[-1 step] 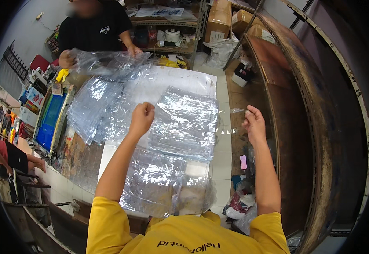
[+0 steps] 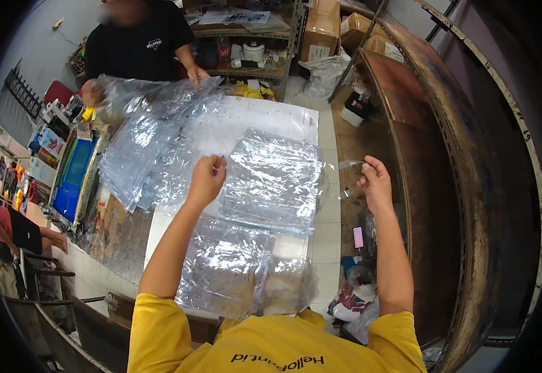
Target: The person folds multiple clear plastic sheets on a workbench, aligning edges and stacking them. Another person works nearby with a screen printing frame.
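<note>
A clear plastic sheet (image 2: 349, 165) stretches past the right side of a stack of shiny clear plastic sheets (image 2: 271, 186). Thumb and fingers of my right hand (image 2: 378, 185) pinch its right end, out beyond the table's edge. At the stack's left side my left hand (image 2: 206, 181) is closed, fingertips together on the film; the see-through sheet between the hands is hard to trace. Closer to my body lies another spread of clear plastic sheets (image 2: 221, 267). A fanned pile of clear sheets (image 2: 140, 152) rests at the far left.
Across the white-topped table (image 2: 280, 115), a person in black holds up a clear plastic sheet (image 2: 150, 96). A blue-meshed frame (image 2: 78, 177) stands left. A large brown shelf (image 2: 432, 186) borders the right. A pink-screened phone (image 2: 358, 237) and plastic bags (image 2: 361, 295) lie right of the table.
My left hand has dropped slightly, and the film by my right hand has shifted a little. The other person's hand at the left has moved down and leftward with their sheet.
</note>
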`<move>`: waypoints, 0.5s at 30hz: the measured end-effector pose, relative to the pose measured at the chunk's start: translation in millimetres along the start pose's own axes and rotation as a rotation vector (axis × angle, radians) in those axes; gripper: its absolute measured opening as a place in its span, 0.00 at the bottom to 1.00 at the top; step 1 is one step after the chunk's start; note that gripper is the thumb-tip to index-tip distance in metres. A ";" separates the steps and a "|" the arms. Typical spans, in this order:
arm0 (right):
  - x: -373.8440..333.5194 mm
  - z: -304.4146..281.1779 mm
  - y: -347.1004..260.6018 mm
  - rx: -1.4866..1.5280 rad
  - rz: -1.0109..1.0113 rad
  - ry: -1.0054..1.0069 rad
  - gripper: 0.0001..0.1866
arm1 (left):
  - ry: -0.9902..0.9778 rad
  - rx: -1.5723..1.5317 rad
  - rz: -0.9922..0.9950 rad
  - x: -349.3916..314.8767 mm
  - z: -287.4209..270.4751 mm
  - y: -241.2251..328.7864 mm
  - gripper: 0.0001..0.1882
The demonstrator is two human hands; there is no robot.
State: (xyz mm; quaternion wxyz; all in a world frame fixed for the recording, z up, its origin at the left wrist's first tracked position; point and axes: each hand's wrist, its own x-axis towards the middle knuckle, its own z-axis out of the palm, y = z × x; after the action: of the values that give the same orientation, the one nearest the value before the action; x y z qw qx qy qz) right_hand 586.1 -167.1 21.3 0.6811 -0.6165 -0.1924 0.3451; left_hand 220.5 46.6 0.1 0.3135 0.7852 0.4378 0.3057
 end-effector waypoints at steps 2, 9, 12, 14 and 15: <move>-3.4 -7.1 7.8 -0.020 0.072 -0.019 0.16 | -0.031 0.060 0.012 -33.2 -4.4 -2.1 0.04; -4.1 -5.8 41.5 -0.080 0.175 -0.054 0.17 | 0.037 0.181 0.016 -72.8 16.3 -20.2 0.04; -0.7 -7.8 48.3 -0.111 0.134 -0.061 0.18 | 0.105 0.247 0.072 -72.0 21.9 -22.3 0.07; -8.4 -4.7 49.1 -0.153 0.085 -0.063 0.20 | 0.102 0.306 0.053 -74.5 15.7 -15.1 0.11; -12.9 -6.9 56.0 -0.407 -0.123 0.029 0.21 | 0.133 0.290 0.062 -79.0 8.1 -13.1 0.11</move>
State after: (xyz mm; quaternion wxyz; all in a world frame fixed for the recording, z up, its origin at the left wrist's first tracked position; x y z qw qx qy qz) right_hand 569.0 -181.0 -32.2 0.5651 -0.7333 -0.2855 0.2478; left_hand 186.1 -19.2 -31.1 0.1577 0.8134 0.4726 0.3002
